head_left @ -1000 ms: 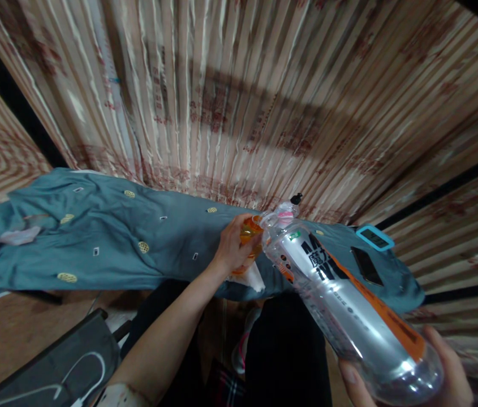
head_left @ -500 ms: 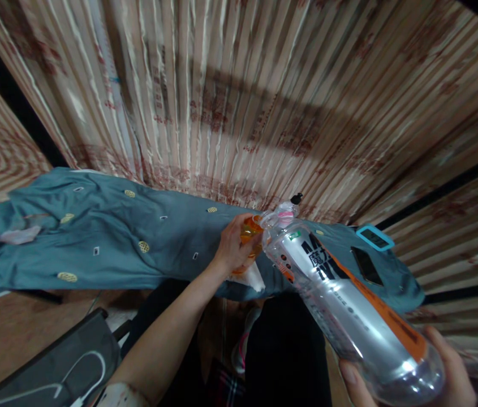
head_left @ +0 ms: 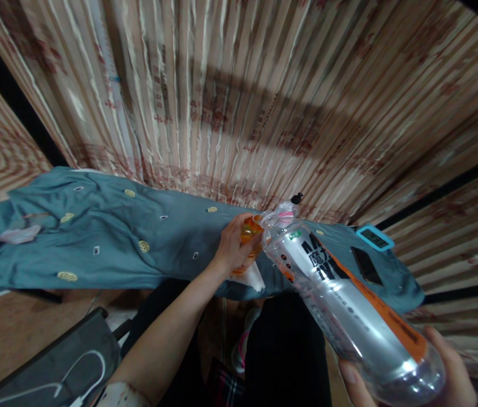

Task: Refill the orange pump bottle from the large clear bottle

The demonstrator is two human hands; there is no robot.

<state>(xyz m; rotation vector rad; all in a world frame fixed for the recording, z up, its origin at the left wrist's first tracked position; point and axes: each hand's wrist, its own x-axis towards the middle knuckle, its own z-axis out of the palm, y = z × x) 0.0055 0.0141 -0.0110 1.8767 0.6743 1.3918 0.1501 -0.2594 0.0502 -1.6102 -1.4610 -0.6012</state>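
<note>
My right hand (head_left: pixel 446 373) grips the base of a large clear plastic bottle (head_left: pixel 349 305) with a silver and orange label. The bottle is tilted, its neck pointing up and left over the cloth-covered table. In my left hand (head_left: pixel 234 246) is a small orange transparent cup (head_left: pixel 250 234), fingers wrapped round it. The bottle's neck meets the cup's rim; whether liquid flows there I cannot tell. Beneath the cup lies a white tissue (head_left: pixel 252 278). Just behind the bottle's neck stands a clear bottle with a black pump top (head_left: pixel 296 198), mostly hidden.
A teal cloth with pineapple prints (head_left: pixel 179 243) covers the narrow table. On its right are a blue-framed digital timer (head_left: pixel 374 238) and a dark phone (head_left: pixel 366 265). A pale crumpled piece (head_left: pixel 20 234) lies at left. Striped curtains (head_left: pixel 222 102) hang behind; a grey box with a white cable (head_left: pixel 52 362) is lower left.
</note>
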